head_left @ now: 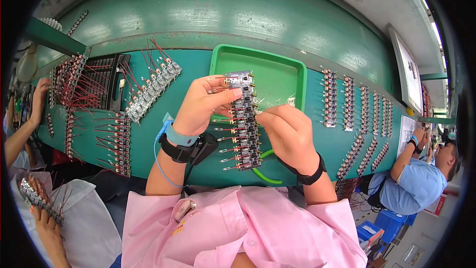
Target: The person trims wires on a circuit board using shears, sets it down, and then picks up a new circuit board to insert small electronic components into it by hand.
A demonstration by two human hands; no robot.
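Observation:
My left hand (202, 105) grips the upper part of a long circuit board strip (243, 134), thumb on its face. The strip hangs upright in front of me, a row of small dark modules with short red wires and clear tips sticking out to its left. Against the strip's right edge, my right hand (290, 128) has its fingertips pinched together; whatever is between them is too small to make out. Behind the strip lies a green tray (301, 69) with small pale slivers in it. A green tool handle or cord (267, 177) shows below the strip.
More board strips (154, 89) with red wires lie left, beside a black rack (101, 82). Several strips (329, 98) stand in rows at right. A co-worker in white (82, 218) handles a strip at lower left; another in blue (416, 178) sits at right. A green belt (208, 5) runs behind.

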